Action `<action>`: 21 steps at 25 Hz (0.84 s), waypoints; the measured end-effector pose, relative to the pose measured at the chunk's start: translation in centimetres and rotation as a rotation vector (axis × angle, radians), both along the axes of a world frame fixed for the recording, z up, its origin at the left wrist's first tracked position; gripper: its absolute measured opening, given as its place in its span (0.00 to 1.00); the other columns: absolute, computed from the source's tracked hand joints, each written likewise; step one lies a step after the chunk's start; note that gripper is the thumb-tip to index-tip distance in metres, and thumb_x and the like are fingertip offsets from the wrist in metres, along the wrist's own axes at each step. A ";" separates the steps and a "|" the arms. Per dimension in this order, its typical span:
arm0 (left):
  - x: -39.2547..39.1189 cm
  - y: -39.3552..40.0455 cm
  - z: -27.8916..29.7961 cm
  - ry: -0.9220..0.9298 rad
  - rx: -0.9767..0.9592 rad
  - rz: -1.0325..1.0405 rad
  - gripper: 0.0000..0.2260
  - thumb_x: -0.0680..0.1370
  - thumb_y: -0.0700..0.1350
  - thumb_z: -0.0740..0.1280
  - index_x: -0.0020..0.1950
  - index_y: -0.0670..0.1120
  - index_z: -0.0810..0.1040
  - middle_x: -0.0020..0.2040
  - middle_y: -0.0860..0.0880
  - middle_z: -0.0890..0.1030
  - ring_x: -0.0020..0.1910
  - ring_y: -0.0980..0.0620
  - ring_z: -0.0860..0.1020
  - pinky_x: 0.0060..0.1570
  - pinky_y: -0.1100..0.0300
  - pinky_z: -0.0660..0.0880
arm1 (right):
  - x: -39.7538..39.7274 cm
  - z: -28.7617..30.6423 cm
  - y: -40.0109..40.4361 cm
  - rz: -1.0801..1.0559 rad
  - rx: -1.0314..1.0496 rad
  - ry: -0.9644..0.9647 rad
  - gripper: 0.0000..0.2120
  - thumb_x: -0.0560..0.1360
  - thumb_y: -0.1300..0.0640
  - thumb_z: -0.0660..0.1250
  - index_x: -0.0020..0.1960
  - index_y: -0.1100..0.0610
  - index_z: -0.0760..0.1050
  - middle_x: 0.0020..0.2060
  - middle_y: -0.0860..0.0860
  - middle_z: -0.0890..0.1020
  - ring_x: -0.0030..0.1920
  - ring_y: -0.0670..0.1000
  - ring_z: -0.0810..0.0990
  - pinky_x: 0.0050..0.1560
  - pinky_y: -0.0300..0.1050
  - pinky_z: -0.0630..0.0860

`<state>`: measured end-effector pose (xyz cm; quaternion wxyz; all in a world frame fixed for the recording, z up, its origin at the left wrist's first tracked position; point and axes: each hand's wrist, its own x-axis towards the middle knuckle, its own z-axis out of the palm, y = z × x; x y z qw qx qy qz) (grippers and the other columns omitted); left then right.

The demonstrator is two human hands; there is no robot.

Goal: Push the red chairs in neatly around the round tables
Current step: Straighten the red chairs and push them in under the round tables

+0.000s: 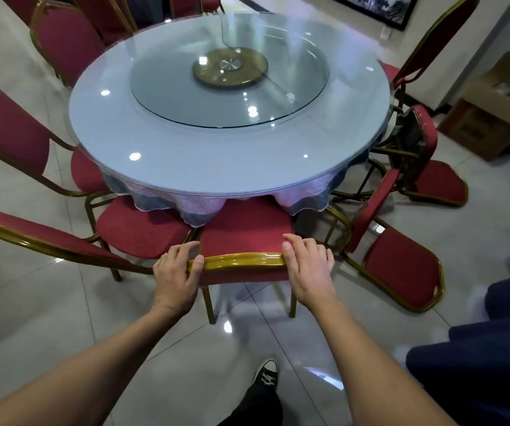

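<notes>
Both hands are grasping the gold top rail of the near red chair (246,233): the left grip (177,273) is curling round the rail's left end, the right grip (307,267) is clasping its right end. The chair's seat is sitting partly under the near edge of the round glass-topped desk (155,142). More red chairs (401,265) are standing around it, some angled outward.

A red chair (245,233) with a gold metal frame stands at the near edge of the round table (229,167), its padded seat partly under the hanging tablecloth and its backrest top rail toward the viewer. Further red chairs ring the glass-topped table: one (143,229) just left with its seat tucked under, another (401,265) at the right turned outward, well clear of the edge.
</notes>
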<state>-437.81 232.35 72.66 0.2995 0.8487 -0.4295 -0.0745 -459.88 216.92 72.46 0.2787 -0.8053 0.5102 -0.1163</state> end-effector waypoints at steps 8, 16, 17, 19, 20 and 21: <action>-0.9 0.2 0.4 0.047 0.065 -0.021 0.27 0.80 0.60 0.49 0.68 0.48 0.76 0.61 0.47 0.78 0.59 0.46 0.75 0.61 0.42 0.70 | -0.9 -0.4 -0.1 0.013 -0.015 0.003 0.37 0.79 0.30 0.33 0.73 0.43 0.70 0.62 0.47 0.75 0.66 0.51 0.69 0.78 0.62 0.51; -0.5 0.5 0.2 0.087 0.169 -0.031 0.28 0.79 0.63 0.47 0.68 0.51 0.75 0.62 0.49 0.78 0.62 0.45 0.74 0.64 0.42 0.68 | -1.6 1.1 -0.4 0.103 0.050 0.132 0.35 0.79 0.33 0.34 0.74 0.43 0.67 0.62 0.48 0.74 0.67 0.53 0.68 0.77 0.61 0.53; -0.4 0.5 0.3 0.094 0.186 -0.030 0.29 0.79 0.64 0.46 0.68 0.52 0.75 0.62 0.49 0.78 0.64 0.45 0.74 0.65 0.42 0.67 | -1.6 1.3 -0.5 0.115 0.063 0.145 0.34 0.80 0.33 0.35 0.74 0.43 0.67 0.62 0.48 0.74 0.68 0.53 0.68 0.77 0.61 0.53; -0.4 0.4 0.6 0.063 0.247 -0.009 0.31 0.79 0.65 0.44 0.71 0.52 0.73 0.66 0.49 0.77 0.70 0.44 0.70 0.71 0.42 0.60 | -1.6 1.8 -0.8 0.137 0.089 0.172 0.29 0.82 0.36 0.39 0.74 0.43 0.66 0.64 0.48 0.73 0.69 0.53 0.68 0.77 0.62 0.52; -0.6 0.5 0.8 0.022 0.287 0.008 0.33 0.79 0.65 0.42 0.74 0.53 0.72 0.69 0.49 0.75 0.74 0.44 0.66 0.74 0.42 0.55 | -1.7 2.0 -0.9 0.154 0.108 0.186 0.27 0.83 0.37 0.40 0.75 0.43 0.65 0.65 0.47 0.73 0.70 0.53 0.68 0.78 0.62 0.52; -1.0 0.4 1.1 -0.011 0.315 0.020 0.33 0.79 0.65 0.40 0.76 0.53 0.69 0.72 0.48 0.74 0.77 0.44 0.62 0.76 0.43 0.52 | -1.8 2.3 -1.1 0.172 0.119 0.193 0.26 0.84 0.37 0.42 0.76 0.43 0.64 0.66 0.47 0.72 0.70 0.53 0.68 0.78 0.62 0.52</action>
